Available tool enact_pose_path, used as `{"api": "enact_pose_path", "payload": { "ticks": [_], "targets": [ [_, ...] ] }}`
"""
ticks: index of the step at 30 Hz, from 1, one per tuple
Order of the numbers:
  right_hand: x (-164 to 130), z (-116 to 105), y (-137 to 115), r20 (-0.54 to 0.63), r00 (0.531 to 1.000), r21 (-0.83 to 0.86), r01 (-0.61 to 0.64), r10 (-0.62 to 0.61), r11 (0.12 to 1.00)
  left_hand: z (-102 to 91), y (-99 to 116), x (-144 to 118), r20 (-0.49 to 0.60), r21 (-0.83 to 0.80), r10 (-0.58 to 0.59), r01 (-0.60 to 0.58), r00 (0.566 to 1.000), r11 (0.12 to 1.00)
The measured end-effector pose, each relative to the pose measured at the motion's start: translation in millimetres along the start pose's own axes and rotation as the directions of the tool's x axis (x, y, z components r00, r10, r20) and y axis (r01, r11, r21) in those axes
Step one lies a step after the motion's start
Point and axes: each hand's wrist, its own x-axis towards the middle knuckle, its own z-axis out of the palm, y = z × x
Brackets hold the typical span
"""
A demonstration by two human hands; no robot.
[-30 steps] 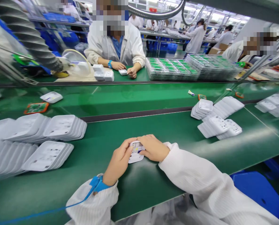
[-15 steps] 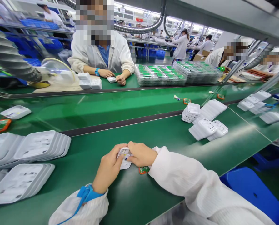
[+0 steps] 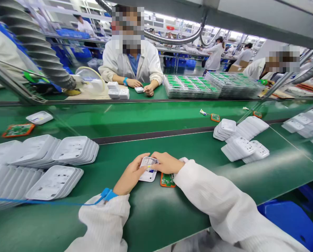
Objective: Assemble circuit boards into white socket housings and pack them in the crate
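Low in the centre of the frame, my left hand and right hand pinch a white housing between them, fingers clamped on its edges from either side, its long axis running away from me. A small green circuit board lies just beside it under my right wrist. Stacked white covers sit at left; farther back, upper right, clear trays hold green boards.

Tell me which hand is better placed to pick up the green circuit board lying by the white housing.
Right. The circuit board lies just under the right hand, beside its wrist. The left hand grips the far side of the white housing, with the housing between it and the board.
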Motion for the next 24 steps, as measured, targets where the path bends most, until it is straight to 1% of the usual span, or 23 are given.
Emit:
{"api": "enact_pose_path", "payload": {
  "ticks": [1,3,6,9,13,16,20,24],
  "targets": [
    [-0.5,-1.9,-1.3,-0.006,1.0,0.038,-0.009,0.009,0.999,-1.7,-2.2,-0.6,0.036,-0.091,-0.02,0.023,0.999,0.996],
    [-1.9,-4.7,-5.2,-0.048,0.999,0.103,-0.013,0.018,0.995,-5.1,-4.7,-2.0,0.065,-0.211,-0.034,0.047,0.997,0.976],
    [-3.9,-9.4,-14.1,-0.109,0.994,0.154,0.004,0.013,0.988,-9.0,-3.0,-4.4,0.067,-0.332,-0.039,0.059,0.997,0.941],
    [-6.1,-16.8,-26.7,-0.136,0.991,0.147,0.018,0.002,0.989,-11.0,3.3,-8.0,0.079,-0.418,-0.055,0.083,0.995,0.905],
    [-9.2,-28.7,-44.6,-0.129,0.992,0.154,0.006,0.014,0.988,-12.2,11.5,-13.2,0.048,-0.467,-0.066,0.081,0.997,0.88],
    [-10.9,-34.8,-53.5,-0.12,0.993,0.156,-0.001,0.02,0.988,-12.6,15.0,-15.3,0.034,-0.485,-0.069,0.077,0.997,0.871],
    [-13.4,-37.9,-58.3,-0.117,0.993,0.14,0.003,0.013,0.99,-12.3,17.7,-16.4,0.038,-0.489,-0.081,0.089,0.996,0.868],
    [-16.5,-39.0,-59.4,-0.121,0.993,0.137,0.023,-0.006,0.99,-11.9,18.9,-17.1,0.045,-0.486,-0.062,0.076,0.997,0.871]
  ]
}}
